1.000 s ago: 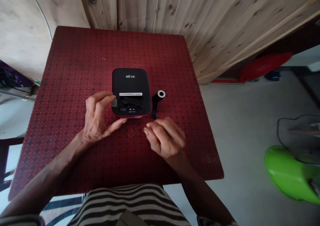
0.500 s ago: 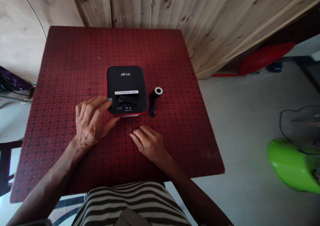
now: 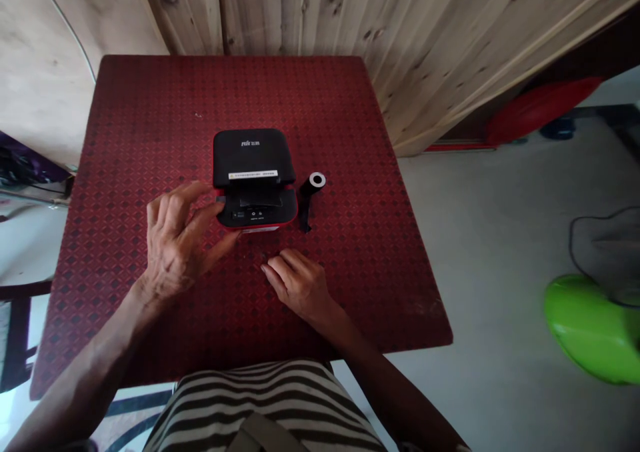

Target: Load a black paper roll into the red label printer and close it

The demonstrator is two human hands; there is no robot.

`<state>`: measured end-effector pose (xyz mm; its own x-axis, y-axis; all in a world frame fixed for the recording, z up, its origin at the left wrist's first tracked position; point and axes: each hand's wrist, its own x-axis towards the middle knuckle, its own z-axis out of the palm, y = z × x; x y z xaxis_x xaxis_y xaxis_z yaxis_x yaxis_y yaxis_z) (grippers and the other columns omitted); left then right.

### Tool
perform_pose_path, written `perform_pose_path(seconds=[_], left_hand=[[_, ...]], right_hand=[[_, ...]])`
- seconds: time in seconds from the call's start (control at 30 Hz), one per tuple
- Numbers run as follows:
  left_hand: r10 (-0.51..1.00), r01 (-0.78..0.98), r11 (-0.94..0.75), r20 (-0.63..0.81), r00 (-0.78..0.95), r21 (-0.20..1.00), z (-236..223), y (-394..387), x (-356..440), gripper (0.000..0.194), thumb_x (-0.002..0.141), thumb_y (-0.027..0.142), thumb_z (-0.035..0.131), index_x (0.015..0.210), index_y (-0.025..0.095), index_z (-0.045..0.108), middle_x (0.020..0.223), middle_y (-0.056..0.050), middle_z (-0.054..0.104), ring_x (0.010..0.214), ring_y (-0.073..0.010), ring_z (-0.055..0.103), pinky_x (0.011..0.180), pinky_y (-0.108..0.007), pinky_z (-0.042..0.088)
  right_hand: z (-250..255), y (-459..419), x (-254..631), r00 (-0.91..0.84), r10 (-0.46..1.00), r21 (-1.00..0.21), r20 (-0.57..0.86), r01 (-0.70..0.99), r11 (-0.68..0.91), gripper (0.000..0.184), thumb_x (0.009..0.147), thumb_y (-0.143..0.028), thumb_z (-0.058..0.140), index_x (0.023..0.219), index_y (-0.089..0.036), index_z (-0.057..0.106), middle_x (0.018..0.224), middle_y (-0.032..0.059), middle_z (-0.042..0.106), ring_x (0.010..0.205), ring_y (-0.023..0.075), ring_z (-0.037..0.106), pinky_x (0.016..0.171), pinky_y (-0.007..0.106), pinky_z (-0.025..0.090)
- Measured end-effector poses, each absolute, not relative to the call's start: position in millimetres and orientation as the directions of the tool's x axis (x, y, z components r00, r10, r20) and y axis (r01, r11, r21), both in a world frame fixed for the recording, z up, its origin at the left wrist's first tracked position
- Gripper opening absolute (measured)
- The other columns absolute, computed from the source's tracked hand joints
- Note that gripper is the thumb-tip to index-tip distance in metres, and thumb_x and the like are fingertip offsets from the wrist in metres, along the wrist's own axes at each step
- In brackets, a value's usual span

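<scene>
Hands [image 3: 173, 247] over red table [image 3: 365, 272]; plank wall [image 3: 320, 15] beyond.

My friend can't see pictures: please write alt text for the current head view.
A black-and-red printer, lid partly raised, sits on a red patterned table, the left hand at the printer's near left corner. In front is the curled right hand; a black roll sits beside the printer.
</scene>
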<state>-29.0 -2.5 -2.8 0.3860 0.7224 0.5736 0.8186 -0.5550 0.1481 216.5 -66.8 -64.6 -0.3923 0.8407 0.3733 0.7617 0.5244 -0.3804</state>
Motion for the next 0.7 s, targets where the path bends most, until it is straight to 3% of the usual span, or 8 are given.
perform_pose_path(seconds=[0.2, 0.3, 0.43, 0.5, 0.57, 0.7], left_hand=[[0.700, 0.803, -0.572, 0.610, 0.371, 0.168, -8, 0, -30, 0.045, 0.092, 0.050, 0.080, 0.130, 0.032, 0.065, 0.133, -0.012, 0.068, 0.123, -0.0358, 0.068, 0.094, -0.059, 0.057], [0.728, 0.792, -0.552, 0.612, 0.307, 0.259, -14, -1, -29, 0.050, 0.088, 0.047, 0.084, 0.132, 0.033, 0.065, 0.132, -0.012, 0.067, 0.120, -0.0353, 0.066, 0.096, -0.056, 0.055], [0.718, 0.750, -0.579, 0.636, 0.283, 0.319, -22, 0, -29, 0.057, 0.086, 0.047, 0.085, 0.136, 0.031, 0.064, 0.133, -0.013, 0.063, 0.119, -0.0345, 0.064, 0.099, -0.053, 0.055], [0.700, 0.740, -0.597, 0.652, 0.291, 0.310, -27, 0, -28, 0.059, 0.087, 0.045, 0.084, 0.139, 0.029, 0.061, 0.130, -0.014, 0.062, 0.118, -0.0331, 0.063, 0.096, -0.050, 0.057], [0.693, 0.734, -0.601, 0.663, 0.283, 0.315, -33, 0, -27, 0.061, 0.090, 0.043, 0.082, 0.143, 0.028, 0.057, 0.130, -0.014, 0.061, 0.118, -0.0318, 0.063, 0.096, -0.048, 0.058], [0.692, 0.708, -0.612, 0.673, 0.261, 0.353, -49, -2, -23, 0.075, 0.091, 0.040, 0.081, 0.154, 0.023, 0.044, 0.134, -0.017, 0.060, 0.125, -0.0319, 0.062, 0.103, -0.049, 0.059]], right_hand=[[-64, -68, 217, -0.402, 0.834, -0.391, 0.378, 0.748, 0.537, 0.027, 0.107, -0.023, 0.061, 0.081, -0.022, 0.067, 0.075, 0.0022, 0.068, 0.070, 0.0161, 0.062, 0.066, 0.029, 0.046], [-46, -67, 223, -0.371, 0.826, -0.449, 0.425, 0.705, 0.548, 0.025, 0.107, -0.023, 0.061, 0.083, -0.022, 0.067, 0.074, 0.0008, 0.068, 0.068, 0.0146, 0.063, 0.066, 0.028, 0.048], [2, -38, 232, -0.289, 0.784, -0.445, 0.549, 0.693, 0.567, 0.013, 0.106, -0.020, 0.062, 0.098, -0.020, 0.071, 0.084, 0.0033, 0.073, 0.079, 0.0158, 0.068, 0.078, 0.029, 0.054], [24, -8, 232, -0.310, 0.769, -0.399, 0.560, 0.712, 0.578, 0.016, 0.108, -0.019, 0.057, 0.107, -0.019, 0.073, 0.094, 0.0057, 0.076, 0.088, 0.0171, 0.071, 0.086, 0.031, 0.056], [39, 26, 225, -0.404, 0.784, -0.352, 0.471, 0.729, 0.587, 0.024, 0.110, -0.017, 0.052, 0.111, -0.019, 0.075, 0.105, 0.0073, 0.078, 0.096, 0.0181, 0.072, 0.089, 0.033, 0.056], [50, 82, 200, -0.571, 0.817, -0.221, 0.086, 0.788, 0.574, 0.019, 0.105, -0.017, 0.061, 0.115, -0.016, 0.078, 0.116, 0.0107, 0.079, 0.098, 0.0216, 0.075, 0.083, 0.034, 0.054]])
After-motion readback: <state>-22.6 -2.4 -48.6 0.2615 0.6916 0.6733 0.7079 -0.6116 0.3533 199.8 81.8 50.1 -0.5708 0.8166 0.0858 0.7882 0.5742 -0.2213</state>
